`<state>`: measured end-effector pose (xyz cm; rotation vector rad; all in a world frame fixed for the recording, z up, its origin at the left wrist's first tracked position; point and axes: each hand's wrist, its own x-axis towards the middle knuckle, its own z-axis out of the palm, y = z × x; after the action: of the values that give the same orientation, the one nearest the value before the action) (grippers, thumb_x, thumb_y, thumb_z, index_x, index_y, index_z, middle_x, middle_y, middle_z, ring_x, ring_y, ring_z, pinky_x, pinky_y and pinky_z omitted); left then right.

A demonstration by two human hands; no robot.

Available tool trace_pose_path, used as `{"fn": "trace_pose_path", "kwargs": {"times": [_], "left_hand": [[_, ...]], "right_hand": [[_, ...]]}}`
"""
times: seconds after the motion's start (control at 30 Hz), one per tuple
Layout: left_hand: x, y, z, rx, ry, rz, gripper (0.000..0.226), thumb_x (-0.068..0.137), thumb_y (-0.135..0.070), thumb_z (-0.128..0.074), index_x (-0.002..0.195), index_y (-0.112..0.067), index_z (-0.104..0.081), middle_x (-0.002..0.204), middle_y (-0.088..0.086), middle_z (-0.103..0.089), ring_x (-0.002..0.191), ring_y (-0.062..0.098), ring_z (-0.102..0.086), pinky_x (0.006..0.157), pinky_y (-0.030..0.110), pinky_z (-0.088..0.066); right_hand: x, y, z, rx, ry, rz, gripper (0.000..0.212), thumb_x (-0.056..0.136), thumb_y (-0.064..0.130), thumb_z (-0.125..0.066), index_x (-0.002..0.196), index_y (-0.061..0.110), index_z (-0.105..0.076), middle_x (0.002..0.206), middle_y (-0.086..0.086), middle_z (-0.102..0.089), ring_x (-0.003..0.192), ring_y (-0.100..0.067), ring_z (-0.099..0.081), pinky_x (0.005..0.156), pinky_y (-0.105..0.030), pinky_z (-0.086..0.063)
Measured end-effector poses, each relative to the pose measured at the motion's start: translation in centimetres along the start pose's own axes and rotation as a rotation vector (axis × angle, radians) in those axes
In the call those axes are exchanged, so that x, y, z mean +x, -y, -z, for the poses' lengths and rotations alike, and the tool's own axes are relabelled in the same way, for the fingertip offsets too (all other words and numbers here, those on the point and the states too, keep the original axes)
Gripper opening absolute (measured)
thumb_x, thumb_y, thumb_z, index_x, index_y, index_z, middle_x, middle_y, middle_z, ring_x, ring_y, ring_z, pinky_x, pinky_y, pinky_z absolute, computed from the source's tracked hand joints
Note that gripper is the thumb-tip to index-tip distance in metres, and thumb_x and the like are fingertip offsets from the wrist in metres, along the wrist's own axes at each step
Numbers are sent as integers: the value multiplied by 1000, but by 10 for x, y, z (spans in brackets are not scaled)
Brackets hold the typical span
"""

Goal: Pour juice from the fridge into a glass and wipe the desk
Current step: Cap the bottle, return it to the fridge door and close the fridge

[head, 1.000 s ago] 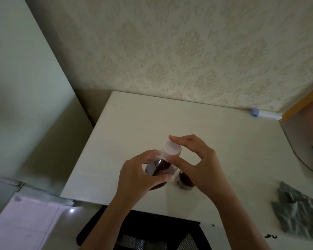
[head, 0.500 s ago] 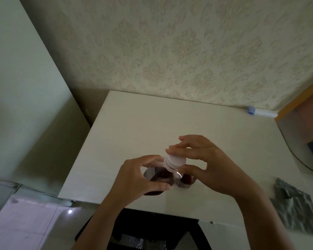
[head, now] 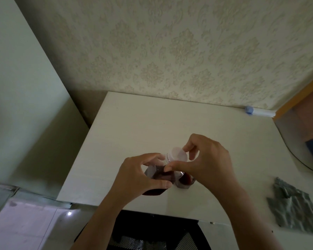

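A clear plastic juice bottle [head: 158, 177] with dark red juice stands near the front edge of the white desk [head: 134, 127]. My left hand [head: 139, 177] wraps around its body. My right hand [head: 208, 165] pinches the white cap [head: 179, 154] on the bottle's neck between thumb and fingers. A small glass [head: 185, 181] holding dark red juice stands on the desk just right of the bottle, partly hidden under my right hand. A crumpled grey cloth [head: 293, 206] lies at the desk's right front.
A white tube with a blue cap [head: 258, 111] lies against the patterned wall at the back right. A round mirror edge [head: 305, 156] is at the far right. A dark mesh chair [head: 152, 233] sits below the desk's front edge.
My right hand has turned on the cap, with the fingers now further round it. The view has shifted slightly; the bottle stays on the desk in my left hand.
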<state>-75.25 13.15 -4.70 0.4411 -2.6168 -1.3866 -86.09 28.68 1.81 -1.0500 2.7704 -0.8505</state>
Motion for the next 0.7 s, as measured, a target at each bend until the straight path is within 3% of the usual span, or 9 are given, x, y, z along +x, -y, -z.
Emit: {"fn": "trace_pose_path", "kwargs": {"times": [0.07, 0.13, 0.17, 0.23, 0.33, 0.43, 0.53, 0.6, 0.7], "left_hand": [[2, 0, 2, 0, -7, 3, 54, 51, -54, -83, 95, -57, -54, 87, -50, -57, 95, -17, -54, 78, -1, -36], [3, 1, 3, -5, -12, 9, 54, 51, -55, -83, 99, -53, -57, 88, -43, -61, 96, -13, -55, 77, -2, -36], [3, 1, 4, -5, -15, 10, 52, 52, -55, -82, 98, -53, -57, 89, -44, -60, 96, -13, -55, 77, -2, -36], [5, 1, 5, -5, -21, 2, 51, 53, -55, -82, 96, -54, -56, 92, -43, -60, 95, -12, -55, 78, -2, -36], [6, -1, 3, -12, -18, -5, 52, 52, -57, -82, 98, -53, -58, 96, -39, -61, 95, -10, -56, 79, 2, -38], [6, -1, 0, 7, -23, -10, 52, 49, -66, -76, 97, -53, -59, 93, -42, -61, 95, -11, -56, 81, 9, -41], [9, -1, -2, 26, -11, -5, 49, 48, -70, -74, 91, -56, -54, 90, -53, -53, 95, -16, -53, 81, 8, -41], [10, -1, -3, 8, 14, -4, 49, 48, -67, -76, 91, -56, -53, 88, -56, -50, 95, -18, -52, 81, 5, -39], [10, 1, -1, -50, 39, -1, 50, 50, -57, -81, 93, -56, -55, 89, -52, -54, 95, -18, -54, 79, 0, -38]], "right_hand": [[-1, -6, 1, 7, -13, 12, 63, 48, 87, -48, 79, 32, -54, 82, 18, -57, 77, 1, -52, 61, -18, -39], [1, -16, 8, 61, 79, 108, 56, 67, 78, -42, 108, 42, -54, 115, 28, -50, 105, 6, -47, 83, -20, -41], [3, -18, 12, 109, 158, 160, 55, 73, 72, -45, 121, 45, -48, 128, 31, -41, 117, 7, -40, 93, -21, -37], [6, -20, 15, 218, 264, 251, 51, 80, 54, -59, 129, 45, -46, 138, 29, -39, 125, 3, -40, 100, -24, -37], [7, -17, 11, 340, 217, 308, 39, 79, 34, -66, 118, 34, -62, 119, 19, -61, 110, 0, -56, 91, -22, -47], [6, -14, 8, 262, 65, 253, 39, 68, 55, -68, 97, 28, -69, 85, 17, -64, 81, -5, -60, 66, -16, -44], [4, -9, 0, 55, -72, 124, 49, 59, 73, -59, 76, 27, -58, 66, 14, -57, 63, -6, -54, 51, -19, -41], [4, -9, -2, 7, -104, 113, 53, 60, 77, -55, 80, 28, -53, 69, 14, -53, 61, -6, -51, 49, -20, -41], [9, -12, 1, -3, -22, 306, 46, 78, 69, -45, 100, 31, -56, 86, 19, -54, 70, -2, -50, 54, -17, -44]]}}
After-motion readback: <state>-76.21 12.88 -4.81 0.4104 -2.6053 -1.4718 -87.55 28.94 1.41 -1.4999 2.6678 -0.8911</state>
